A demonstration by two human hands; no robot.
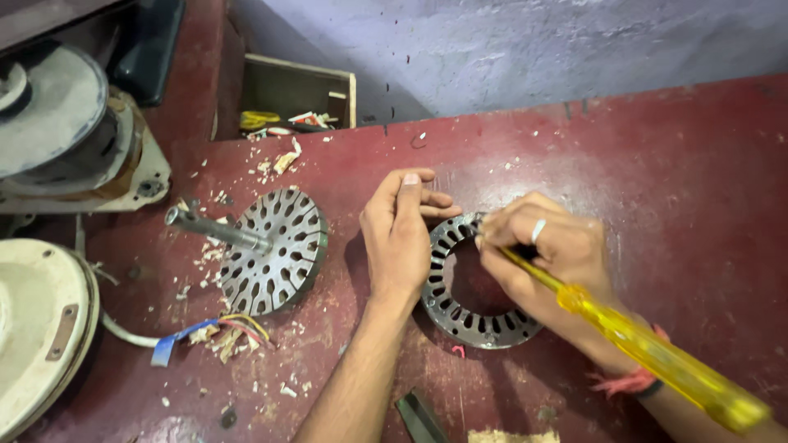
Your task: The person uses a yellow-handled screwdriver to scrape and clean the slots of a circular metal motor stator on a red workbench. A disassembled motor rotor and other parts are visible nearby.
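A grey slotted metal stator ring (468, 318) lies flat on the dark red table (657, 164). My left hand (400, 234) rests palm down on the ring's left edge and presses it in place. My right hand (546, 250) grips a screwdriver with a clear yellow handle (657, 353); its tip points at the ring's upper rim, hidden under my fingers. A silver ring is on one finger of that hand, and a red thread is around the wrist.
A round slotted rotor with a steel shaft (267, 246) lies to the left. Coloured wire ends (217, 332) and paper scraps litter the table. A cream fan cover (37, 328) and grey motor housing (57, 123) sit far left. An open wooden box (295, 94) stands behind.
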